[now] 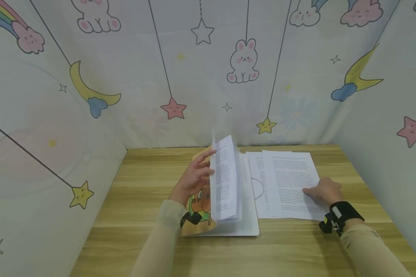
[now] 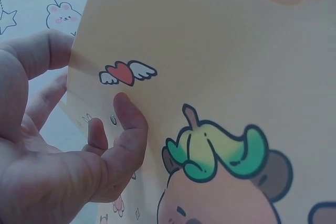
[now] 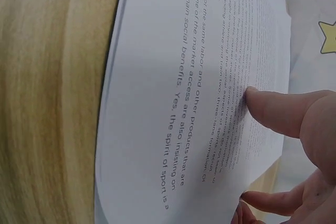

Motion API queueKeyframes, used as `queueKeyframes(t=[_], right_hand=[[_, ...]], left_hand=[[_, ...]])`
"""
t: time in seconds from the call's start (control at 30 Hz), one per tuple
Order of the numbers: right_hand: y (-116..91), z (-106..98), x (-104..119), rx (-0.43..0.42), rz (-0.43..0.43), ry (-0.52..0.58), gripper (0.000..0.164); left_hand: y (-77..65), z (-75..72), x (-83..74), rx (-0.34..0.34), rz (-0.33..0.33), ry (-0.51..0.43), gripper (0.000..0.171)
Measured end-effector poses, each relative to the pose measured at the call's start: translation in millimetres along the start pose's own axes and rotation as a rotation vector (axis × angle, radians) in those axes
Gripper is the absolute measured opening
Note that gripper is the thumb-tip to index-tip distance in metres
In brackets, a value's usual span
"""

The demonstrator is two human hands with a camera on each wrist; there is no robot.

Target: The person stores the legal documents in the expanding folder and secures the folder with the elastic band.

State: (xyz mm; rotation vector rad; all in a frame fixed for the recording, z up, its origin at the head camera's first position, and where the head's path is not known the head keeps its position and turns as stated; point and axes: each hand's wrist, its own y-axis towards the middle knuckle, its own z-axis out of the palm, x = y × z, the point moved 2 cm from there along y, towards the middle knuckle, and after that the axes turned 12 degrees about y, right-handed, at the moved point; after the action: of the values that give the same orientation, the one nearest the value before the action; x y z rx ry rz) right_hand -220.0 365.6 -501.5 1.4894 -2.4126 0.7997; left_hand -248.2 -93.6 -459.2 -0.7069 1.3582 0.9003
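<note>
A file folder (image 1: 247,227) with clear sleeves and printed pages (image 1: 225,181) lies on the table, its orange cartoon cover (image 2: 220,51) raised. My left hand (image 1: 194,179) holds the raised cover and pages at the edge; in the left wrist view, one finger reaches behind that edge and others curl before the cover. To the right lie overlapping loose printed sheets (image 1: 291,184). My right hand (image 1: 327,191) pinches the right edge of the top sheet (image 3: 157,103), thumb on the print and fingertips at the edge, partly hidden.
The wood-grain table (image 1: 142,184) extends around the folder and sheets. Behind and beside it hangs a pale curtain (image 1: 208,84) printed with stars, moons and rabbits. The sheets' left side lies close beside the folder.
</note>
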Motion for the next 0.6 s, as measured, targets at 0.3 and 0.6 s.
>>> queueKeyframes(t=[0.3,0.6], right_hand=[[-1.3,-5.8,4.8,0.009,-0.018,0.032,0.079],[0.3,-6.2,-1.0,0.012,-0.014,0.140,0.077]], left_hand=[[0.6,-1.4,-1.7,0.008,0.014,-0.033,0.066],[0.4,-1.0,0.4,0.010,0.007,-0.026,0.061]])
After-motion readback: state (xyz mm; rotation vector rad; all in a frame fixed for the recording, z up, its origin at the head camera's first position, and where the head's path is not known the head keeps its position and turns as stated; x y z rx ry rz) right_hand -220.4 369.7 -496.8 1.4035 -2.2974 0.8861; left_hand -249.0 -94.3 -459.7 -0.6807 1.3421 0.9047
